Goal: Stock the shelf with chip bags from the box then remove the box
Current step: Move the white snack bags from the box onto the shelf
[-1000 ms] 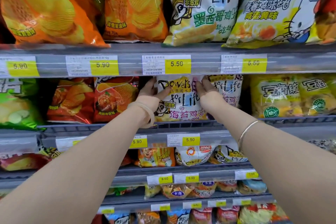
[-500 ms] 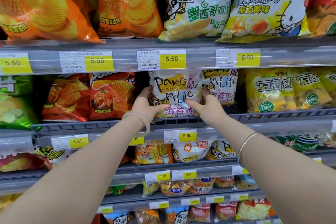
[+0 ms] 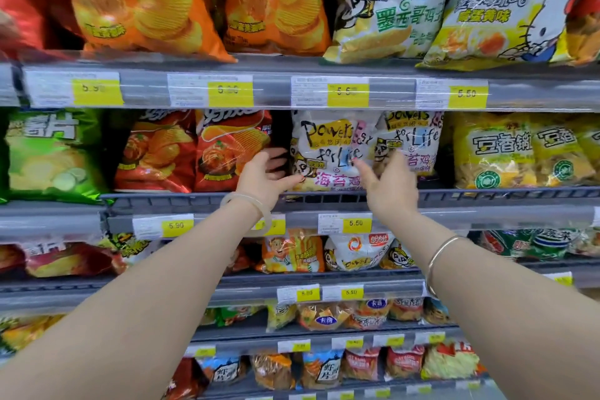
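While both hands spread, left hand, right hand, white chip bag between them, ungripped

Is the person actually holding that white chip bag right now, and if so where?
No firm hold shows. Both hands are open at the white bag: the left hand by its lower left edge, the right hand at its lower right. Whether the fingertips touch cannot be told.

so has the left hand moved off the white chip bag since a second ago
Yes. The left hand has drawn back down toward the shelf rail; it earlier gripped the white chip bag near its top, and now sits open at its lower left edge.
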{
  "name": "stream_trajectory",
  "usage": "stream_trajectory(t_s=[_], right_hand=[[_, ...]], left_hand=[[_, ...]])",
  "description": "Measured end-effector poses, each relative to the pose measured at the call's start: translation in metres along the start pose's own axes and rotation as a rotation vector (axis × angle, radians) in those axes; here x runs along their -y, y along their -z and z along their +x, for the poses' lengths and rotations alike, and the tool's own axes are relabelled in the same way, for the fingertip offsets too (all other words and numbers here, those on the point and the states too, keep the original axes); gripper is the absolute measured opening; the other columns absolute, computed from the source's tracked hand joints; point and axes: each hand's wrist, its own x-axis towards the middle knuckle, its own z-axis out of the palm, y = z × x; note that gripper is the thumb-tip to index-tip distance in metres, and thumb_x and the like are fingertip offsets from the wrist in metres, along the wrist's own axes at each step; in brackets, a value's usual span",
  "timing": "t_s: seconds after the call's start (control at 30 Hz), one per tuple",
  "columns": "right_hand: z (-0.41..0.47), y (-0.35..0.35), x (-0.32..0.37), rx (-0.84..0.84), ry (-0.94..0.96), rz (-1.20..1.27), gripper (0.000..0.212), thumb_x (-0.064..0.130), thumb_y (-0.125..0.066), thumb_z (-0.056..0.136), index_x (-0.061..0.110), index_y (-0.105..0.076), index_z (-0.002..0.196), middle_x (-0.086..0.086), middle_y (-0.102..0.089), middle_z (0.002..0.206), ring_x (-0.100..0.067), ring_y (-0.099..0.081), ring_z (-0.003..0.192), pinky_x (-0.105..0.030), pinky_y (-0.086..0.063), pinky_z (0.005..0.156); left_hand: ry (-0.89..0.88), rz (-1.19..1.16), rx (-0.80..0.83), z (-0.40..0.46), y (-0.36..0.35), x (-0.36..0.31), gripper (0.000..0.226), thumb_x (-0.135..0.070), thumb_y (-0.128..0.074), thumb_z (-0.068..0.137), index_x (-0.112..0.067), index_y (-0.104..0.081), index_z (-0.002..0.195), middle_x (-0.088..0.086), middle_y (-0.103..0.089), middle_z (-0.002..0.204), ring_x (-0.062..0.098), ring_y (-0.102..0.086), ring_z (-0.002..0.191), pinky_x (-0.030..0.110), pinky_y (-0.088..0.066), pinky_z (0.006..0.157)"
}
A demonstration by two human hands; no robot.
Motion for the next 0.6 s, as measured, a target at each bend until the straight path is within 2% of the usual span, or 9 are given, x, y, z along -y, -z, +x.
stream_trajectory(t_s=[0.07,0.13,0.23,0.33,0.4,0.5,0.6], right_hand=[[-0.018,0.0,0.011,-0.139,0.028,0.031,0.051,0.051,-0.055,0.085,0.005,-0.049,0.108,-0.014,-0.059,0.11,-0.034,-0.051,0.11,-0.042,-0.043,0.087],[-0.041,-0.01,0.027,-0.067,0.048,0.194,0.038,0.046,-0.057,0.086,0.012,-0.047,0.099,-0.008,-0.057,0.1,-0.029,-0.054,0.101,-0.039,-0.043,0.083],[-0.088,-0.042,0.051,0.106,0.066,0.344,0.029,0.041,-0.061,0.086,0.015,-0.048,0.092,-0.001,-0.054,0.089,-0.022,-0.055,0.089,-0.036,-0.044,0.078],[-0.141,-0.088,0.07,0.189,0.05,0.358,0.028,0.037,-0.066,0.083,0.015,-0.049,0.089,0.005,-0.051,0.076,-0.021,-0.054,0.083,-0.038,-0.047,0.08],[-0.187,-0.131,0.078,0.259,0.021,0.339,0.028,0.035,-0.066,0.083,0.014,-0.049,0.09,0.011,-0.046,0.07,-0.02,-0.052,0.082,-0.038,-0.046,0.078],[-0.25,-0.191,0.078,0.359,-0.048,0.328,0.034,0.034,-0.066,0.084,0.008,-0.054,0.103,0.01,-0.048,0.071,-0.018,-0.052,0.084,-0.03,-0.043,0.074],[-0.309,-0.251,0.061,0.477,-0.138,0.268,0.045,0.034,-0.068,0.082,0.003,-0.053,0.111,0.001,-0.054,0.08,-0.023,-0.056,0.092,-0.032,-0.044,0.084]], left_hand=[[0.014,-0.054,0.027,-0.013,0.021,0.003,0.041,-0.004,-0.067,0.081,-0.005,-0.054,0.12,0.016,-0.061,0.122,0.022,-0.067,0.093,0.032,-0.056,0.082],[0.03,-0.094,0.049,-0.029,0.05,0.012,0.03,-0.004,-0.065,0.082,-0.01,-0.057,0.11,0.014,-0.066,0.106,0.008,-0.067,0.065,0.026,-0.056,0.068],[0.078,-0.073,0.024,-0.052,0.097,0.042,0.03,-0.006,-0.066,0.082,-0.01,-0.057,0.11,0.008,-0.066,0.09,0.006,-0.064,0.059,0.024,-0.055,0.061],[0.145,-0.04,0.001,-0.08,0.143,0.088,0.029,-0.006,-0.068,0.081,-0.012,-0.056,0.106,0.002,-0.064,0.078,-0.001,-0.063,0.049,0.016,-0.051,0.045],[0.203,-0.034,-0.021,-0.105,0.179,0.131,0.028,-0.002,-0.067,0.08,-0.01,-0.056,0.104,0.0,-0.061,0.071,-0.005,-0.059,0.039,0.016,-0.05,0.043],[0.306,-0.012,-0.023,-0.142,0.222,0.196,0.02,-0.001,-0.066,0.081,-0.017,-0.055,0.086,0.0,-0.058,0.067,-0.007,-0.056,0.035,0.013,-0.048,0.042],[0.425,-0.045,-0.051,-0.173,0.248,0.268,0.032,0.006,-0.063,0.082,-0.021,-0.048,0.073,-0.003,-0.061,0.054,-0.005,-0.053,0.029,0.01,-0.043,0.034]])
